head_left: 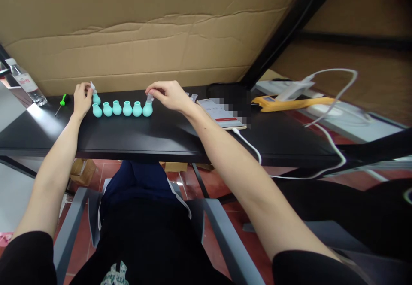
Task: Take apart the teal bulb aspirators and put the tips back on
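Left hand (82, 98) pinches clear tip of teal bulb (95, 98) at far left of row. Right hand (167, 95) pinches clear tip of teal bulb at right end (147, 108). Five more bulbs (117, 108) stand upright between, touching, on black table (135, 132). Phone (222, 115) with white cable (249, 143) just right of hand. Water bottle (27, 83), green screwdriver (61, 103) far left.

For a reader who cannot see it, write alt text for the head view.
A person seated at a black table works along a row of small teal bulbs, the left hand pinching the clear tip of the one at the left end, the right hand at the tip of the rightmost. A phone on a white cable lies to the right.
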The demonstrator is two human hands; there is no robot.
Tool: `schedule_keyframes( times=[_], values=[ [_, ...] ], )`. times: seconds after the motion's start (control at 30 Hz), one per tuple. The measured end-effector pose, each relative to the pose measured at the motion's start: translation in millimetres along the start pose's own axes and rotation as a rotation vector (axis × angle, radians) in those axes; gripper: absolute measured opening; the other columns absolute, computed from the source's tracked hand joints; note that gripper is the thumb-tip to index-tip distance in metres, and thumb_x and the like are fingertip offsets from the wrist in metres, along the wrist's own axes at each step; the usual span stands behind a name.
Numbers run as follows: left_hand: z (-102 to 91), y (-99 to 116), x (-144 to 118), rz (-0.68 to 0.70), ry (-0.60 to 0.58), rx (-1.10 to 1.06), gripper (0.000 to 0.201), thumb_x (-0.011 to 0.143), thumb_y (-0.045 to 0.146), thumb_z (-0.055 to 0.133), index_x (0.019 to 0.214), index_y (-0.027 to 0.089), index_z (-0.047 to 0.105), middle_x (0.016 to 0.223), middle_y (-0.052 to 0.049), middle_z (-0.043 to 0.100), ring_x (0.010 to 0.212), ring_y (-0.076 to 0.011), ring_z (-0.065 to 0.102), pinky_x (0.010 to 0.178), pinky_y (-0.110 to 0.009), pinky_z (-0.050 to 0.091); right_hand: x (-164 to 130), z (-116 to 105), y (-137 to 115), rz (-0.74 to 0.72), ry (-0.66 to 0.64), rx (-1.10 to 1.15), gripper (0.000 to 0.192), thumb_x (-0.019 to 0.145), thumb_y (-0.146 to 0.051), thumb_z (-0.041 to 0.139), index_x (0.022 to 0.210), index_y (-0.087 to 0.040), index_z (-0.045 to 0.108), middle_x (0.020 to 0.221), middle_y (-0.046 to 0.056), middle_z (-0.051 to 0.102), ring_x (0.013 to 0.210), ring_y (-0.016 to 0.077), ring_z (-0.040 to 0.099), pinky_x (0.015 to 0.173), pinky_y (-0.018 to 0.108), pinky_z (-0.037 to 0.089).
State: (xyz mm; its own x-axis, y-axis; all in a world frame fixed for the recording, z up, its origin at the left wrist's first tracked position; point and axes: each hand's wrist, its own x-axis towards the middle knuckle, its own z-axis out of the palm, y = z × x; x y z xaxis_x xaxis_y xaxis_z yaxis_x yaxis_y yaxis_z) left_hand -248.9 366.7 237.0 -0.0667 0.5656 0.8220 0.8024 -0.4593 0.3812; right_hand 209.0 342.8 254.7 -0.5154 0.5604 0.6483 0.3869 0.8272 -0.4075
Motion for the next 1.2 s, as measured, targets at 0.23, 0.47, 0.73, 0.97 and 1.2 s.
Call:
schedule_keyframes(
  times=[0.23,0.47,0.73,0.97,1.2],
  values=[
    [-2.0,6.4,-1.9,0.005,-0.011,-0.020,0.077,0.110,0.102,0.056,0.115,0.027,0.074,0.121,-0.014,0.076,0.124,-0.0346,0.083,0.129,-0.064,0.068,-0.9,-1.6,-0.7,0.023,-0.024,0.035,0.028,0.112,-0.036,0.067,0.116,-0.023,0.092,0.107,0.009,0.092,0.091,0.0304,0.081,0.096,0.048,0.064],
    [1.2,4.4,-2.3,0.010,0.004,-0.040,0.079,0.108,0.104,0.056,0.115,0.028,0.075,0.121,-0.013,0.077,0.121,-0.0330,0.083,0.129,-0.062,0.068,1.3,-2.8,-1.0,-0.011,-0.012,0.029,0.026,0.107,-0.024,0.066,0.107,-0.025,0.092,0.106,0.008,0.093,0.093,0.0310,0.086,0.096,0.049,0.070],
    [4.2,0.8,-3.0,-0.007,-0.018,-0.032,0.073,0.111,0.098,0.058,0.118,0.027,0.075,0.123,-0.015,0.077,0.125,-0.0354,0.084,0.132,-0.068,0.065,2.4,-3.3,0.9,-0.045,-0.019,0.056,0.025,0.108,-0.019,0.068,0.104,-0.025,0.092,0.105,0.007,0.094,0.095,0.0295,0.090,0.097,0.045,0.073],
    [2.8,6.4,-4.5,-0.004,0.001,-0.040,0.078,0.106,0.103,0.061,0.114,0.027,0.075,0.119,-0.012,0.079,0.117,-0.0331,0.085,0.133,-0.066,0.065,4.2,-3.7,2.0,-0.038,-0.018,0.019,0.025,0.108,-0.020,0.069,0.103,-0.025,0.093,0.103,0.006,0.094,0.094,0.0285,0.090,0.098,0.045,0.073],
    [3.3,4.7,-5.3,-0.013,0.006,-0.010,0.077,0.107,0.103,0.059,0.115,0.028,0.076,0.120,-0.013,0.079,0.118,-0.0327,0.084,0.132,-0.062,0.066,5.1,2.9,0.7,0.032,0.030,0.026,0.024,0.111,-0.026,0.071,0.098,-0.024,0.091,0.100,0.008,0.092,0.100,0.0337,0.089,0.097,0.050,0.075]
  ],
)
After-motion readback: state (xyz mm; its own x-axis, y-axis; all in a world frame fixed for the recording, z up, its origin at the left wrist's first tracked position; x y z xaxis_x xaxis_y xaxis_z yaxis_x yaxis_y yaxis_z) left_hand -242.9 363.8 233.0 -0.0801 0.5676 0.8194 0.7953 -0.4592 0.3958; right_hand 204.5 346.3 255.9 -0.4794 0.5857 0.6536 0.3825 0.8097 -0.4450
